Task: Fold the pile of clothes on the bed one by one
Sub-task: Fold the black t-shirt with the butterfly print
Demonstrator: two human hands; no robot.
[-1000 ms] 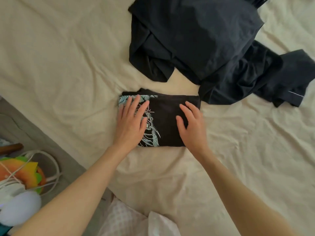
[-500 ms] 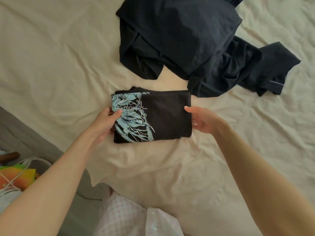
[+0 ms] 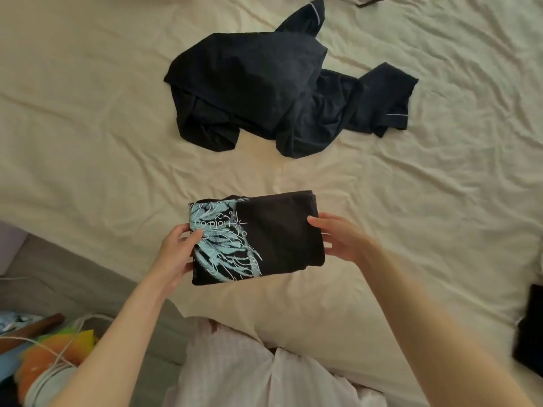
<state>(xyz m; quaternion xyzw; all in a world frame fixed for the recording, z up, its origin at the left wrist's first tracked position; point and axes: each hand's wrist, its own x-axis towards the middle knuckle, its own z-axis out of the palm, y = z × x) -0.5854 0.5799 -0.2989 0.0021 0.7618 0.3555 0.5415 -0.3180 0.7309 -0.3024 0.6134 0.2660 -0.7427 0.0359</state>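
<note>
A folded black T-shirt (image 3: 276,239) with a light-blue print is held between both hands just above the cream bed sheet (image 3: 88,127). My left hand (image 3: 176,254) grips its left edge, thumb on the print and fingers underneath. My right hand (image 3: 340,237) holds its right edge, thumb on top and fingers under the fabric. Farther up the bed lies a crumpled pile of dark navy clothes (image 3: 264,95), unfolded, with thin white piping on its hems.
The bed's near-left edge drops to a grey floor (image 3: 88,289). Colourful clutter and white cords (image 3: 50,356) lie at the bottom left. A black object (image 3: 531,327) sits at the right edge. Another garment's edge (image 3: 367,0) shows at the top.
My hands went from pressing flat on the folded T-shirt to gripping its two sides. The T-shirt has been lifted off the sheet and brought nearer to me, away from the navy pile.
</note>
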